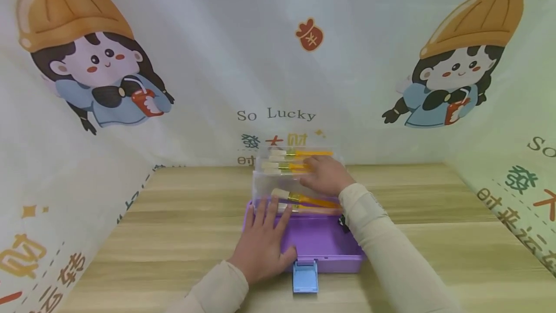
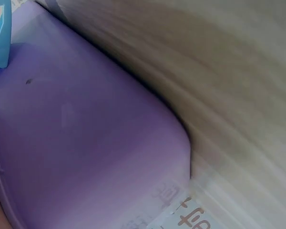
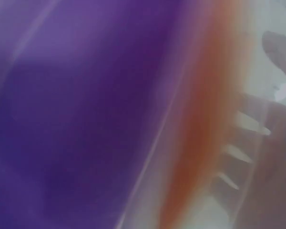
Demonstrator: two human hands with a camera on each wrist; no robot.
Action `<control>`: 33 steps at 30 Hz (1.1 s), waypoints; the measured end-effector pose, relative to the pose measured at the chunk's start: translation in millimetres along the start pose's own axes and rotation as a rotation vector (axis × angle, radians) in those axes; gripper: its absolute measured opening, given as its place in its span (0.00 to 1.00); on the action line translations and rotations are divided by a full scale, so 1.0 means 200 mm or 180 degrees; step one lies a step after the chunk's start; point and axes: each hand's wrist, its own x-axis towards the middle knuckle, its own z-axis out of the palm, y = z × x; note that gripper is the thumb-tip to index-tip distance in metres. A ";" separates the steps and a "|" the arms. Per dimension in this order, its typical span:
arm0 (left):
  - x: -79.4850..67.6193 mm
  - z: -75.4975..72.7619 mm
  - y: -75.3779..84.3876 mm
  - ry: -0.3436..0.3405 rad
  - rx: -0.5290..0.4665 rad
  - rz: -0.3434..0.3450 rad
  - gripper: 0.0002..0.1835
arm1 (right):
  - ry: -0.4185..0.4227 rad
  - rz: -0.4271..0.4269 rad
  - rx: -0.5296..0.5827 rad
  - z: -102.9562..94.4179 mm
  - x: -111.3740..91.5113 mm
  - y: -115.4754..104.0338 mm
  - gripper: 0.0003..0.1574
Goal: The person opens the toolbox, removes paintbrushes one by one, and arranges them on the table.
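Note:
A purple box (image 1: 321, 235) stands on the table with its clear lid (image 1: 260, 185) raised at the back. My left hand (image 1: 262, 243) rests with fingers spread over the box's left side, the thumb near its front edge. At the lid, my right hand (image 1: 327, 175) pinches the orange handle of a paintbrush (image 1: 278, 165); its fingertips are partly hidden. Just beyond lies another paintbrush (image 1: 308, 153). A lower paintbrush (image 1: 319, 201) leans at the back of the box, under the right hand. The left wrist view shows the box's smooth purple outside (image 2: 86, 129).
A light blue latch (image 1: 305, 277) hangs from the box's front. A small black item (image 1: 343, 223) sits by the box's right wall, partly behind the sleeve. The wooden table (image 1: 173, 235) is bordered by printed cloth (image 1: 208, 62) at the back and sides.

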 end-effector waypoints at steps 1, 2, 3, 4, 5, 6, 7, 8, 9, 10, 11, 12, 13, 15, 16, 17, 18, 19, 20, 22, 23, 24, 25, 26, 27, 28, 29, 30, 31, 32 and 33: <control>-0.01 0.00 0.01 -0.0033 -0.0018 -0.0003 0.44 | 0.0006 0.0018 -0.0009 0.02 0.00 0.01 0.40; -0.02 0.00 0.01 -0.0051 -0.0022 -0.0005 0.44 | 0.0029 0.0022 -0.0027 0.04 -0.01 0.01 0.40; -0.03 0.00 0.02 -0.0060 -0.0028 -0.0009 0.44 | 0.0072 0.0020 -0.0075 0.06 -0.01 0.01 0.39; -0.03 0.01 0.03 -0.0055 -0.0042 -0.0011 0.44 | 0.0142 0.0009 -0.0116 0.07 -0.02 0.02 0.39; -0.04 0.01 0.03 -0.0048 -0.0041 -0.0014 0.44 | 0.0209 -0.0001 -0.0147 0.08 -0.02 0.02 0.38; -0.04 0.01 0.04 -0.0037 -0.0054 -0.0014 0.45 | 0.0274 -0.0018 -0.0189 0.09 -0.03 0.02 0.37; -0.04 0.01 0.04 -0.0014 -0.0056 -0.0015 0.45 | 0.0320 -0.0038 -0.0224 0.10 -0.03 0.02 0.37; -0.04 0.02 0.04 -0.0001 -0.0048 -0.0023 0.45 | 0.0363 -0.0071 -0.0242 0.10 -0.03 0.02 0.36; -0.04 0.02 0.05 -0.0001 -0.0050 -0.0029 0.45 | 0.0391 -0.0106 -0.0262 0.10 -0.04 0.03 0.36; -0.04 0.02 0.05 -0.0014 -0.0053 -0.0034 0.45 | 0.0407 -0.0150 -0.0238 0.09 -0.05 0.03 0.35; -0.04 0.02 0.05 -0.0035 -0.0056 -0.0034 0.45 | 0.0396 -0.0184 -0.0152 0.09 -0.06 0.03 0.35; -0.04 0.03 0.06 -0.0052 -0.0063 -0.0033 0.45 | 0.0396 -0.0238 -0.0059 0.08 -0.07 0.02 0.35; -0.04 0.03 0.06 -0.0062 -0.0073 -0.0030 0.45 | 0.0406 -0.0297 0.0054 0.08 -0.08 0.02 0.34; -0.04 0.03 0.06 -0.0082 -0.0091 -0.0025 0.45 | 0.0463 -0.0457 0.0260 0.06 -0.10 0.00 0.32; -0.03 0.03 0.06 -0.0094 -0.0093 -0.0025 0.45 | 0.0492 -0.0530 0.0362 0.05 -0.11 -0.02 0.32; -0.03 0.03 0.06 -0.0096 -0.0083 -0.0019 0.45 | 0.0530 -0.0615 0.0432 0.04 -0.13 -0.04 0.31; -0.02 0.02 0.06 -0.0095 -0.0065 -0.0014 0.45 | 0.0573 -0.0698 0.0438 0.03 -0.14 -0.05 0.30; -0.02 0.02 0.06 -0.0098 -0.0052 -0.0008 0.45 | 0.0604 -0.0764 0.0449 0.03 -0.15 -0.07 0.28; -0.01 0.01 0.06 -0.0114 -0.0026 -0.0002 0.45 | 0.0624 -0.0815 0.0452 0.03 -0.17 -0.08 0.27; -0.01 0.01 0.05 -0.0139 -0.0008 0.0017 0.45 | 0.0638 -0.0863 0.0481 0.04 -0.19 -0.10 0.26; -0.01 0.01 0.05 -0.0146 0.0001 0.0027 0.45 | 0.0631 -0.0885 0.0500 0.05 -0.20 -0.10 0.25; -0.02 0.01 0.05 -0.0153 -0.0006 0.0032 0.45 | 0.0607 -0.0882 0.0535 0.06 -0.21 -0.10 0.25; -0.02 0.01 0.05 -0.0162 -0.0021 0.0036 0.45 | 0.0581 -0.0875 0.0570 0.07 -0.22 -0.10 0.25; -0.02 0.01 0.05 -0.0166 -0.0039 0.0038 0.46 | 0.0577 -0.0862 0.0593 0.08 -0.22 -0.10 0.25; -0.02 0.01 0.04 -0.0168 -0.0066 0.0037 0.46 | 0.0589 -0.0837 0.0622 0.09 -0.22 -0.09 0.25; -0.02 0.01 0.04 -0.0167 -0.0081 0.0032 0.46 | 0.0612 -0.0809 0.0646 0.10 -0.21 -0.09 0.25; -0.02 0.01 0.03 -0.0151 -0.0092 0.0031 0.46 | 0.0641 -0.0775 0.0676 0.11 -0.21 -0.08 0.24; -0.02 0.01 0.03 -0.0130 -0.0104 0.0030 0.46 | 0.0661 -0.0736 0.0704 0.11 -0.20 -0.07 0.23; -0.02 0.00 0.02 -0.0104 -0.0104 0.0032 0.46 | 0.0677 -0.0712 0.0719 0.12 -0.20 -0.07 0.22; -0.02 0.00 0.02 -0.0073 -0.0106 0.0031 0.46 | 0.0686 -0.0703 0.0736 0.12 -0.19 -0.06 0.21; -0.02 0.00 0.01 -0.0046 -0.0112 0.0024 0.46 | 0.0665 -0.0698 0.0756 0.13 -0.18 -0.06 0.20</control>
